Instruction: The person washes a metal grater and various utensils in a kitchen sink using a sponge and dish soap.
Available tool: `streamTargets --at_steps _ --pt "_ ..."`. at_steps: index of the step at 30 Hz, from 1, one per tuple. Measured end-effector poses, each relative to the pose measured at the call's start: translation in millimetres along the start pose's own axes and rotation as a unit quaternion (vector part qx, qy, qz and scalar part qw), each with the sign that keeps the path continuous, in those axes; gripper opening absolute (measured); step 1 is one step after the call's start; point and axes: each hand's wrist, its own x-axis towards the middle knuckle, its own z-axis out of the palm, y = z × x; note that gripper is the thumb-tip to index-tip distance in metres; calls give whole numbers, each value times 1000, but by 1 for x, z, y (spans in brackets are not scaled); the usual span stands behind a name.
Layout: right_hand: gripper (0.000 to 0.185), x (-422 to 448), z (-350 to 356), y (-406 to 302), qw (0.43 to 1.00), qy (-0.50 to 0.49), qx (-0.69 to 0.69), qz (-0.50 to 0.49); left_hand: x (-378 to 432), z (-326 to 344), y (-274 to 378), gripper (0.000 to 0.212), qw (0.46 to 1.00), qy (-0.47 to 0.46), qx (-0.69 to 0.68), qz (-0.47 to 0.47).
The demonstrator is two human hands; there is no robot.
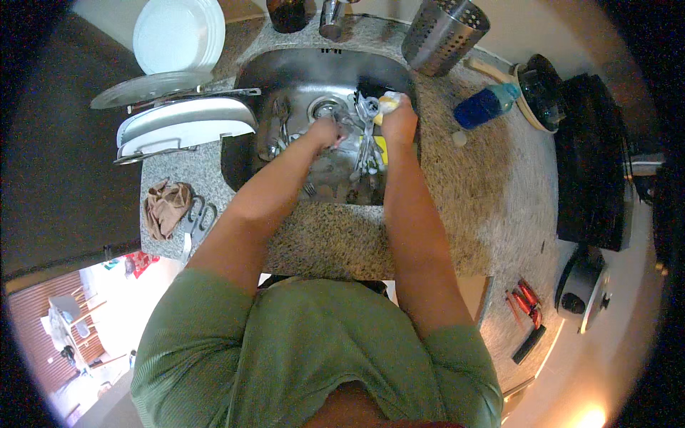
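Both hands are inside a stainless steel sink (pixel 299 72). My right hand (pixel 400 122) grips a soapy yellow sponge (pixel 389 101) near the sink's right wall. Toward the middle, my left hand (pixel 326 134) is closed around something mostly hidden, perhaps a clear, wet item. Soapy cutlery (pixel 366 152) lies in a bunch between the hands, partly over a flat yellow thing (pixel 381 148). More spoons and forks (pixel 282 115) lie on the left of the basin, beside the drain (pixel 324 107).
A rack of plates (pixel 187 125) stands left, above a crumpled brown cloth (pixel 167 208) and scissors (pixel 197 222). A perforated steel cutlery holder (pixel 441 40) stands back right, near a bottle of blue liquid (pixel 484 107). Red-handled tools (pixel 527 299) lie at the lower right.
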Motion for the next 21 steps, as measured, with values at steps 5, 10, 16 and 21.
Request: streamTargets --at_steps 5,10,16,21 --pt "25 -5 7 -20 999 -17 -26 -28 69 91 -36 20 999 18 -5 26" --pt "27 0 5 -2 999 -31 4 6 111 80 4 24 998 -31 56 -3" --pt "27 -3 -1 -8 997 -38 39 -46 99 85 21 25 957 127 -241 -97" --pt "26 -5 3 -21 995 -93 18 11 87 73 1 30 979 68 -156 -116"
